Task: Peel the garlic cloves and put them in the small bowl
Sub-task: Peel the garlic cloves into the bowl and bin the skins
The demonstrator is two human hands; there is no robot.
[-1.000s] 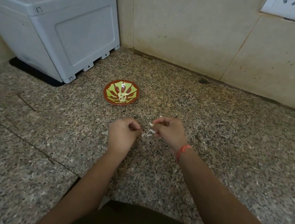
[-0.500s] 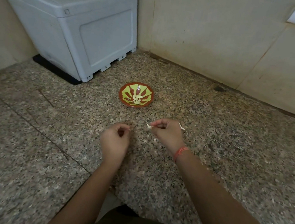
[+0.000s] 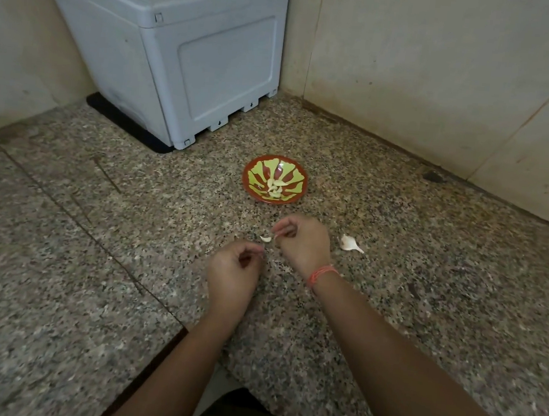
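Note:
The small bowl (image 3: 297,176), red-rimmed with a green pattern, stands on the granite counter and holds several peeled garlic cloves (image 3: 275,188). Just in front of it my right hand (image 3: 306,243) has its fingers curled, and its fingertips pinch the end of a pale garlic clove (image 3: 265,239) that sticks out to the left, close above the counter. My left hand (image 3: 232,270) is lower and to the left, a little apart from the clove, fingers curled toward the thumb with nothing visible between them. A white chunk of garlic bulb (image 3: 349,243) lies on the counter right of my right hand.
A grey plastic appliance (image 3: 187,54) stands on a black mat in the back-left corner. Tiled walls (image 3: 427,72) close off the back and the left. Small flakes of garlic skin are scattered over the speckled counter (image 3: 442,289) around my hands.
My hands have drawn apart: the left hand has moved down and left, away from the clove. The right hand keeps its pinch on the clove. The view has shifted and shows the garlic chunk.

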